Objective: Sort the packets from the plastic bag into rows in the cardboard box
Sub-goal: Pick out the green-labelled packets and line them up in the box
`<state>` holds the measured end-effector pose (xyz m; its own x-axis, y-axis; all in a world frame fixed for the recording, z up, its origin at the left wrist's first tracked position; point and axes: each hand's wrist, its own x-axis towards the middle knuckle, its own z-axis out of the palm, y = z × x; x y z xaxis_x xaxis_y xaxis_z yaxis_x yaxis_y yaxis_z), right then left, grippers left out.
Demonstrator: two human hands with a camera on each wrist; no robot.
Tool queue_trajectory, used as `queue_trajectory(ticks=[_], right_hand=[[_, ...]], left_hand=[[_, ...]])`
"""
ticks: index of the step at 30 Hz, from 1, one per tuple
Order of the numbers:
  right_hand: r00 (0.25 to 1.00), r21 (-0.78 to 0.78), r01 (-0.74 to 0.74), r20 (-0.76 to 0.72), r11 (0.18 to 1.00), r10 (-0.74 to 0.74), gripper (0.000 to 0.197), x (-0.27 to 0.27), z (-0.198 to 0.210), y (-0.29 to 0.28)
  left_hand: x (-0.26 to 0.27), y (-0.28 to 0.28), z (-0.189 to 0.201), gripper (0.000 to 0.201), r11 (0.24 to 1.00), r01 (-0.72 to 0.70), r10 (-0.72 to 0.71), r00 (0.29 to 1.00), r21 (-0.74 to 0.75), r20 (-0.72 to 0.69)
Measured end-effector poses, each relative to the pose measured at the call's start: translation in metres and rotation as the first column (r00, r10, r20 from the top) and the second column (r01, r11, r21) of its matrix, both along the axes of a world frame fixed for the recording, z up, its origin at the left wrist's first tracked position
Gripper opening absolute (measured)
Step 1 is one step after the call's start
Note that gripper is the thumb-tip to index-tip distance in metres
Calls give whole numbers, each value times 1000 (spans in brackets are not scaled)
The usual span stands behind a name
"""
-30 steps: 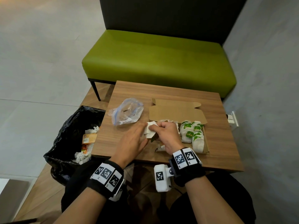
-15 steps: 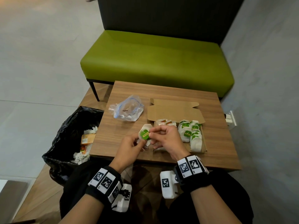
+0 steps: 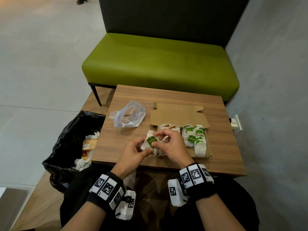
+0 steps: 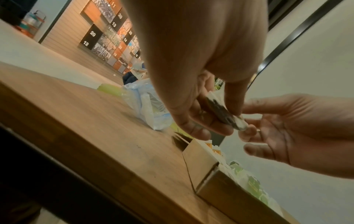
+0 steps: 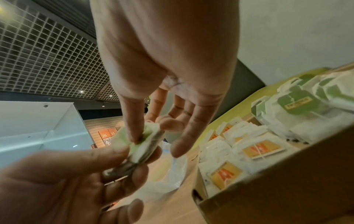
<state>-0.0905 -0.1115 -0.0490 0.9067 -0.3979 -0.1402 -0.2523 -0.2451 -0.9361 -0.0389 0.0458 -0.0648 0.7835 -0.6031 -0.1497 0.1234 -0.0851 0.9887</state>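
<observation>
Both hands hold one white packet with a green tag (image 3: 150, 142) just above the table, in front of the cardboard box's left end. My left hand (image 3: 144, 150) pinches its near end, and my right hand (image 3: 155, 139) pinches the tag side. In the right wrist view my thumb presses the packet (image 5: 142, 146) against the left hand's fingers (image 5: 118, 154). The open cardboard box (image 3: 178, 115) holds orange-tag packets (image 3: 170, 126) on the left and green-tag packets (image 3: 193, 137) on the right. The clear plastic bag (image 3: 129, 116) lies crumpled left of the box.
The small wooden table (image 3: 221, 147) stands before a green bench (image 3: 158, 64). A black bin bag (image 3: 66, 144) with litter sits on the floor at the table's left edge. A grey wall runs along the right.
The hands have drawn back from the box's left edge towards me, lifting the packet and turning its green tag upwards. Over the last half second they have barely moved.
</observation>
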Motion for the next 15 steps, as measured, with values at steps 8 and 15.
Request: queue_trajectory(ticks=[8, 15], right_hand=[[997, -138, 48, 72, 989, -39, 25, -3, 2, 0], [998, -164, 17, 57, 986, -7, 24, -5, -1, 2]], left_hand=[[-5, -6, 5, 39, 985, -144, 123, 973, -95, -198], [0, -8, 5, 29, 969, -239, 210, 928, -61, -308]])
